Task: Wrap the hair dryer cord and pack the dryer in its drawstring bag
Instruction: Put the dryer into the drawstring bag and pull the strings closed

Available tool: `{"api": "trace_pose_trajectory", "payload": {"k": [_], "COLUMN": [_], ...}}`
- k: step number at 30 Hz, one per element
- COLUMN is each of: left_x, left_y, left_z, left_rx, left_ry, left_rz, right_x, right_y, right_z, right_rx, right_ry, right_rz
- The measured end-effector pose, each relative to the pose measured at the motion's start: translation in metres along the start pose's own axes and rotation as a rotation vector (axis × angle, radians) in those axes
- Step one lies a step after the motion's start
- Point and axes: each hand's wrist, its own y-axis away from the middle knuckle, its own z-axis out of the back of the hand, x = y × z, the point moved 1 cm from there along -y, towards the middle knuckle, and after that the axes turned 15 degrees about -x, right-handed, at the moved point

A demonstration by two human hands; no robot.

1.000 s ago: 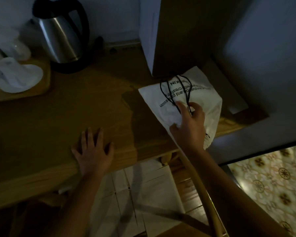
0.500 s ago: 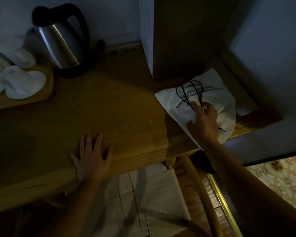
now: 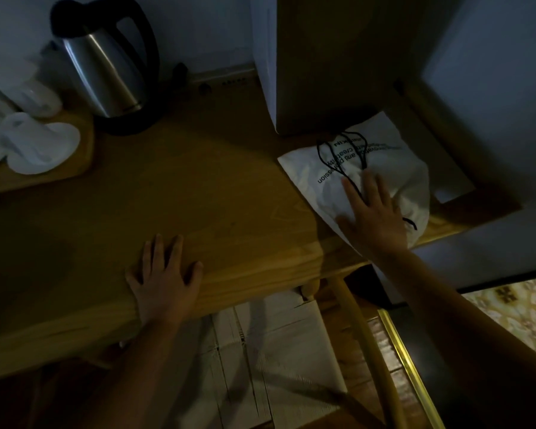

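Drawstring bag [image 3: 381, 168]: one, under flat right hand [image 3: 373, 218]; left hand [image 3: 164, 283] flat on desk [image 3: 198, 196].

Two hands on a dim wooden desk, one pressing a white bag

The right hand [image 3: 372, 216] lies flat, fingers straight, on the white drawstring bag with black printed text [image 3: 393, 156], over its black cord [image 3: 334, 156]; the left hand [image 3: 164, 281] rests spread on the wooden desk's [image 3: 198, 193] front edge, well apart from the steel electric kettle [image 3: 106, 72].
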Motion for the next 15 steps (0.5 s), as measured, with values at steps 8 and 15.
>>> {"api": "trace_pose_trajectory", "payload": {"k": [8,15], "left_x": [0.002,0.001], "left_y": [0.000,-0.002], "left_z": [-0.003,0.004], "left_rx": [-0.003,0.108], "left_ry": [-0.011,-0.006], "left_rz": [-0.006,-0.015], "right_x": [-0.009,-0.007], "right_y": [-0.015,-0.026], "right_z": [-0.002,0.009], "right_rx": [-0.009,0.108], "right_ry": [-0.005,0.040], "right_rz": [-0.003,-0.023]}}
